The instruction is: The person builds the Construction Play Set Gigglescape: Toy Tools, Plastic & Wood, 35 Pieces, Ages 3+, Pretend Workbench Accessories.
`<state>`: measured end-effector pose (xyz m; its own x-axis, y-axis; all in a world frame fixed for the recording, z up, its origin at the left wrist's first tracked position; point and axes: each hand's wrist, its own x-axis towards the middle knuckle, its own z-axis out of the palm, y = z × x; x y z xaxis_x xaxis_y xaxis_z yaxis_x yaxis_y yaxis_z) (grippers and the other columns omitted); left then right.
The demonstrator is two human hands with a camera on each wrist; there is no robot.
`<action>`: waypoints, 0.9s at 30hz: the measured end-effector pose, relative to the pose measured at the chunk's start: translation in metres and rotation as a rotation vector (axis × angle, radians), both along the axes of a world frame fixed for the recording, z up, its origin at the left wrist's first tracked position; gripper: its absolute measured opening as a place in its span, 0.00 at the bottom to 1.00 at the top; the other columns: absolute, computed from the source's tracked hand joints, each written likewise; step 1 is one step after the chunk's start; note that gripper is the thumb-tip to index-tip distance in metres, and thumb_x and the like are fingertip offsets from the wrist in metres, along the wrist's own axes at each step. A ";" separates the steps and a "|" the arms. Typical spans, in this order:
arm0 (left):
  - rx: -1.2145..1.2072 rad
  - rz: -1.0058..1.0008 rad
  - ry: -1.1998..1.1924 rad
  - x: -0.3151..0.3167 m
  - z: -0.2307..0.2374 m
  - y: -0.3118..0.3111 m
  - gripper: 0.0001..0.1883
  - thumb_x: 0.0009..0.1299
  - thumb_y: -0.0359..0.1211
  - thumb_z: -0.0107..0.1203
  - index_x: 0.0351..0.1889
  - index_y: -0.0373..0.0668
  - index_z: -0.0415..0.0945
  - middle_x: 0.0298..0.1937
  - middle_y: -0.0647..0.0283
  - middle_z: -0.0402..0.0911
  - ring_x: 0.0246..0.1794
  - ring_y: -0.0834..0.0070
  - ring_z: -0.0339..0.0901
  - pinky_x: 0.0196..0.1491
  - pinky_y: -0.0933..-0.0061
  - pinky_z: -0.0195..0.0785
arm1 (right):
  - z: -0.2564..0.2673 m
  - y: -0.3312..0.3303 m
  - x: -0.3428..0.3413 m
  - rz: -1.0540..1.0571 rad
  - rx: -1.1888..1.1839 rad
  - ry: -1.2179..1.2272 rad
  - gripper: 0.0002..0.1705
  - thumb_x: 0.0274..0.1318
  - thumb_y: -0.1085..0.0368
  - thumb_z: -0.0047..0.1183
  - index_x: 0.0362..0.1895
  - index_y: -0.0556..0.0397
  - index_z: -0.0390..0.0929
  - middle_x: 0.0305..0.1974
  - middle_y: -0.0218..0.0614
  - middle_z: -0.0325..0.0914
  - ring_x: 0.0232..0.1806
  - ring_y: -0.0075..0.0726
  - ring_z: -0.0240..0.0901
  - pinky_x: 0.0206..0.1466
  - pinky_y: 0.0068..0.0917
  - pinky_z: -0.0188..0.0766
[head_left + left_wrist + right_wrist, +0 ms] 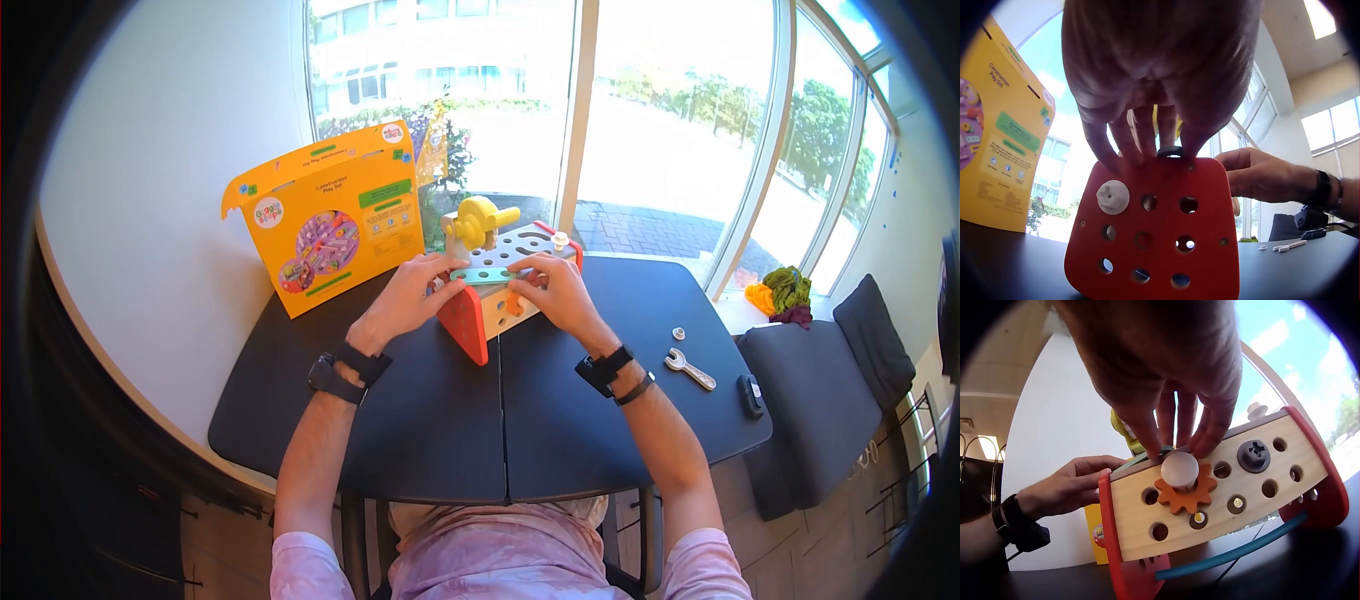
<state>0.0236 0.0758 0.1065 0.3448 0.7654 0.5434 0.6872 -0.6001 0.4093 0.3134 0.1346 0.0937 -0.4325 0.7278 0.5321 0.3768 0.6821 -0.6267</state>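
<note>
A toy workbench with a perforated grey top (520, 246) and red end panels (1147, 256) stands on the black table. Across the near left of its top lies a teal strip with holes (487, 275). My left hand (408, 296) pinches the strip's left end, and my right hand (562, 300) holds its right end between thumb and fingers. Behind the strip rises a yellow toy piece with a handle (480, 220). The wooden side carries an orange gear (1200, 499) under a white knob (1180, 469), plus a grey screw (1254, 456). A white hex piece (1112, 197) sits in the red panel.
Behind on the left stands a yellow play set box (350, 205). To the right on the table lie a white toy wrench (690, 368), a small white piece (679, 333) and a black device (750, 396). A dark cushioned seat (815, 400) adjoins the table's right side.
</note>
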 end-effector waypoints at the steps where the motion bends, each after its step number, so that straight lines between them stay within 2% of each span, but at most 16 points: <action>1: -0.030 0.008 -0.005 0.000 0.001 -0.001 0.21 0.81 0.37 0.66 0.70 0.42 0.85 0.57 0.52 0.88 0.53 0.63 0.86 0.55 0.65 0.80 | 0.001 -0.001 -0.001 -0.007 -0.018 -0.004 0.19 0.67 0.63 0.73 0.59 0.55 0.91 0.49 0.40 0.91 0.49 0.34 0.89 0.57 0.32 0.85; 5: -0.082 0.000 -0.073 -0.001 0.003 -0.005 0.27 0.77 0.41 0.71 0.72 0.42 0.83 0.61 0.54 0.89 0.54 0.66 0.86 0.55 0.67 0.80 | -0.001 0.003 -0.001 -0.021 0.034 0.050 0.20 0.67 0.63 0.72 0.60 0.55 0.90 0.52 0.41 0.92 0.50 0.35 0.90 0.58 0.33 0.85; 7: -0.036 -0.034 -0.079 -0.002 0.002 -0.007 0.32 0.73 0.43 0.75 0.73 0.41 0.81 0.59 0.54 0.89 0.51 0.66 0.85 0.56 0.66 0.80 | 0.000 0.000 0.001 -0.070 0.081 0.064 0.19 0.68 0.64 0.69 0.60 0.55 0.90 0.53 0.42 0.93 0.51 0.37 0.90 0.58 0.34 0.85; 11: -0.036 -0.028 -0.113 -0.004 -0.002 -0.005 0.39 0.69 0.45 0.79 0.75 0.41 0.79 0.58 0.54 0.88 0.51 0.65 0.84 0.56 0.65 0.80 | -0.005 0.011 0.007 -0.199 0.199 0.010 0.17 0.68 0.68 0.62 0.58 0.58 0.91 0.51 0.48 0.93 0.55 0.47 0.91 0.63 0.39 0.83; 16: -0.001 0.006 -0.138 0.001 -0.009 -0.001 0.40 0.68 0.46 0.80 0.75 0.41 0.78 0.58 0.53 0.88 0.52 0.64 0.85 0.56 0.64 0.80 | -0.010 0.015 0.011 -0.160 0.288 -0.008 0.16 0.66 0.72 0.59 0.54 0.60 0.92 0.53 0.52 0.92 0.58 0.56 0.89 0.69 0.41 0.81; 27: 0.038 0.052 -0.150 0.010 -0.016 -0.001 0.41 0.69 0.48 0.80 0.74 0.36 0.77 0.61 0.52 0.90 0.52 0.66 0.87 0.56 0.67 0.80 | -0.015 0.026 0.013 -0.117 0.280 -0.008 0.19 0.65 0.75 0.56 0.56 0.59 0.92 0.57 0.53 0.91 0.63 0.56 0.87 0.72 0.42 0.79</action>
<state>0.0341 0.0746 0.0901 0.2176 0.7582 0.6146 0.6505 -0.5821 0.4879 0.3262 0.1601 0.0783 -0.3593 0.5983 0.7162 0.4671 0.7797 -0.4171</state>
